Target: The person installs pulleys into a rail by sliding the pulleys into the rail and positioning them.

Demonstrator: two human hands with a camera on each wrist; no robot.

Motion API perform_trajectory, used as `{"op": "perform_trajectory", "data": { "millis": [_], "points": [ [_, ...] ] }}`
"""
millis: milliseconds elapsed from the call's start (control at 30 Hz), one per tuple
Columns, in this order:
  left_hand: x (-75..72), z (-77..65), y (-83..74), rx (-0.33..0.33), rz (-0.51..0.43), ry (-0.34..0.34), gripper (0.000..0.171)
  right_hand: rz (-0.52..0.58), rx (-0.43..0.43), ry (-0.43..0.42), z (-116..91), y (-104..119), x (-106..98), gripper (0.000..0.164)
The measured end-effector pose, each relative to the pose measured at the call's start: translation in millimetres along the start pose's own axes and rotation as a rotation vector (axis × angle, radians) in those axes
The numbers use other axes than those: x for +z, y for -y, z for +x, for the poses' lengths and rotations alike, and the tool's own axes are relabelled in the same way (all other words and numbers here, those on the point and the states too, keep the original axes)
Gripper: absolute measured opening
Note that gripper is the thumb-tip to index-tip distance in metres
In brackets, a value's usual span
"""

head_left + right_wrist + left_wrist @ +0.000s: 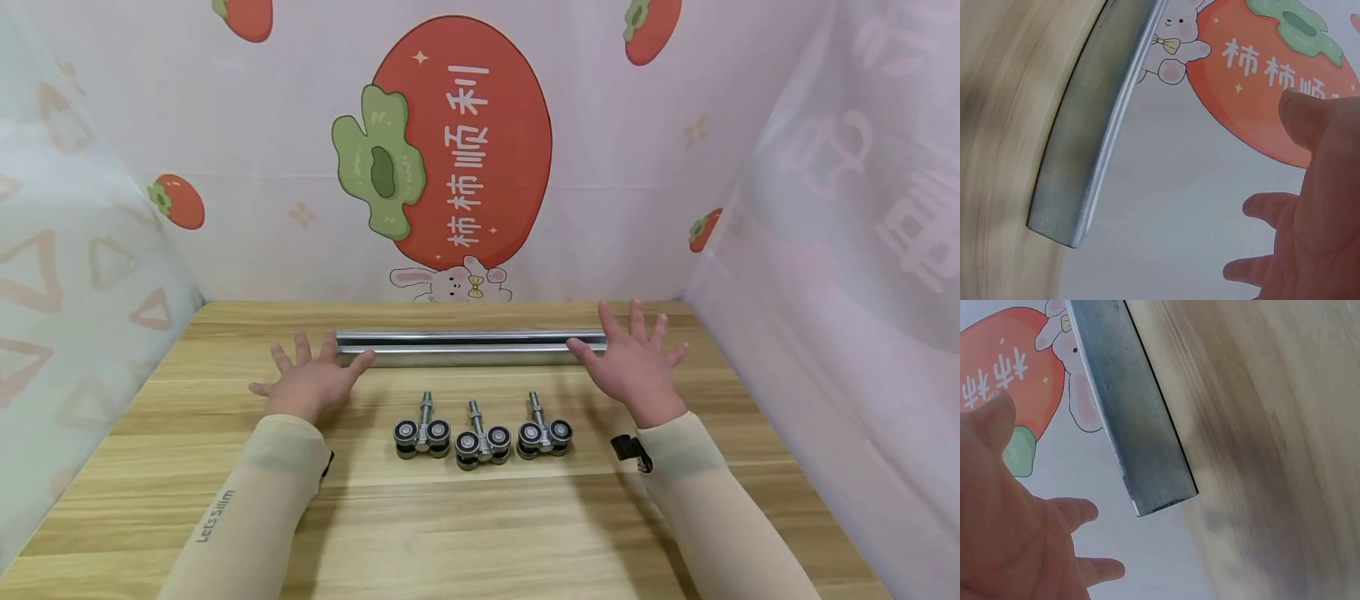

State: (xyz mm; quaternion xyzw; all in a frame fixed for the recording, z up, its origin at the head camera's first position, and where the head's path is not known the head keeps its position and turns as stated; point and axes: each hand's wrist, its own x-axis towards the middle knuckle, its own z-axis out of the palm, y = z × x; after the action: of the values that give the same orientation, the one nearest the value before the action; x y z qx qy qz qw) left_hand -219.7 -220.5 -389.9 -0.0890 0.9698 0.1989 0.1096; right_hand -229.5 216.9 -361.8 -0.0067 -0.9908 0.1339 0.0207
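A long metal channel rail (pixel 472 357) with a slot along its top lies across the back of the table. My left hand (pixel 311 385) is spread above the rail's left end, fingers straight, holding nothing. Over its right end my right hand (pixel 636 367) is likewise spread and holds nothing. Both wrist views show a gap between the rail and the palm. In front of the rail sit three roller trolleys with threaded bolts: the left one (pixel 422 433), the middle one (pixel 482 444) and the right one (pixel 543 433). Their bolts tilt up toward the rail.
The wood-grain table (pixel 450 533) runs back to a white printed curtain (pixel 262 242) with persimmon pictures. More curtain hangs along the left side (pixel 82 275) and the right side (pixel 840 275). A black strap (pixel 632 450) shows at my right wrist.
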Motion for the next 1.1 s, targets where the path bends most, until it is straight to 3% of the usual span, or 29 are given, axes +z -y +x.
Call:
{"op": "perform_trajectory", "data": {
  "millis": [800, 1100],
  "points": [
    [-1.4, 15.5, -0.3, 0.042, -0.067, 0.030, 0.112, -0.007, -0.100, 0.010, -9.7, 26.8, 2.4, 0.098],
    [-1.4, 24.2, 0.8, 0.064, -0.138, 0.045, 0.110, 0.075, -0.156, 0.097, -12.6, 35.6, 8.3, 0.100]
  ]
}}
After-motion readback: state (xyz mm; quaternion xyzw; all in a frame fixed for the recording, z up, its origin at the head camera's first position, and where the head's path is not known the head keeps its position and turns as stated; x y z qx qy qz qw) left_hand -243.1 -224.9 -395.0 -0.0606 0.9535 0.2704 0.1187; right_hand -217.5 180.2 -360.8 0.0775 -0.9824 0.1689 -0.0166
